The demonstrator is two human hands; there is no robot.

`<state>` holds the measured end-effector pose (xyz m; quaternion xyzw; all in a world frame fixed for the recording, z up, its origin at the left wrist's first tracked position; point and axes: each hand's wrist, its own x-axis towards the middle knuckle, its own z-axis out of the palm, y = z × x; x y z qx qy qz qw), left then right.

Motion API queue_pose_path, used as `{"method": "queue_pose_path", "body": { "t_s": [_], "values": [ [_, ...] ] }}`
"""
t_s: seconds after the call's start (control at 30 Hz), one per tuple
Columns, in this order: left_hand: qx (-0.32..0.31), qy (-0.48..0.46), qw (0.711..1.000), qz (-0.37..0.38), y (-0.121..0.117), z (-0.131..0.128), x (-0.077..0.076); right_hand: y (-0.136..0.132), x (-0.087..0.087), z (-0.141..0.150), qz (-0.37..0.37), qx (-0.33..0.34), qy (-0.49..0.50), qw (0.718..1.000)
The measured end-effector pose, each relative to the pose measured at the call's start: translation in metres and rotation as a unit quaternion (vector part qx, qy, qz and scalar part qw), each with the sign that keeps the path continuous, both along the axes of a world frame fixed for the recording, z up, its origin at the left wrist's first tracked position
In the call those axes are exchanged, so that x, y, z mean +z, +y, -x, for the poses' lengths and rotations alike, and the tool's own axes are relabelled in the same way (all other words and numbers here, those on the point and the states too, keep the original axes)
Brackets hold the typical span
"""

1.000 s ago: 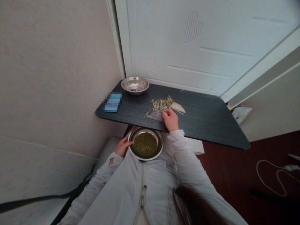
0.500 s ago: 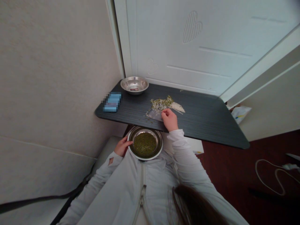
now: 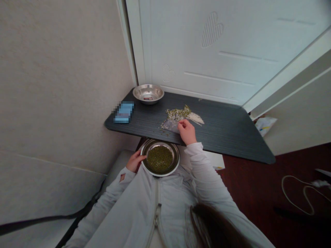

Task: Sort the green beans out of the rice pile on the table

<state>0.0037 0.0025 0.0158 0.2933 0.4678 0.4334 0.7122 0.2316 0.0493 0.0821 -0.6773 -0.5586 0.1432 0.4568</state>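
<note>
Now, out on the dark table [image 3: 232,134], the right hand [image 3: 187,132] has its fingers curled in, thumb meeting forefinger, closed on the right end of a clear plastic piece [image 3: 170,126], as far as this small, blurry patch lets me judge. The plastic lies flat, its long axis running left from those fingertips, just on the near side of the grain pile [image 3: 178,115]. That pile stretches sideways too: green and white mixed at the left, a white tongue pointing right and slightly toward the person. Down at the lap, the left hand [image 3: 134,162] clasps the left rim of the bowl [image 3: 176,157], thumb on top, the round mouth facing up, green beans [image 3: 159,159] inside. Compared with a second ago? Barely a change: the right hand sits a touch further left, while the left hand keeps its hold.
</note>
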Motion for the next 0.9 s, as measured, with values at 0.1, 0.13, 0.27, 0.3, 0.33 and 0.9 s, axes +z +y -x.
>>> {"method": "queue_pose_path", "body": {
  "t_s": [0.1, 0.13, 0.27, 0.3, 0.33, 0.9],
  "values": [
    [0.001, 0.009, 1.000, 0.001, 0.0004, 0.0005, -0.0011, 0.0004, -0.0009, -0.0003, -0.001, -0.001, -0.007, 1.000],
    [0.002, 0.014, 1.000, 0.001, 0.0006, 0.0007, -0.0010, 0.0005, -0.0010, -0.0005, -0.002, -0.002, -0.009, 1.000],
    [0.001, 0.020, 1.000, 0.000, 0.0013, 0.0013, -0.0003, 0.0009, -0.0008, -0.0008, -0.009, -0.006, -0.005, 1.000],
    [-0.001, 0.018, 1.000, 0.000, 0.0015, 0.0014, -0.0005, 0.0010, -0.0009, -0.0008, -0.010, -0.005, -0.001, 1.000],
    [-0.003, 0.015, 1.000, 0.001, 0.0016, 0.0016, -0.0010, 0.0011, -0.0012, -0.0008, -0.012, -0.003, 0.003, 1.000],
    [-0.004, 0.005, 1.000, -0.003, 0.0005, 0.0002, 0.0014, 0.0031, -0.0063, -0.0014, 0.002, 0.030, -0.009, 1.000]
  ]
}}
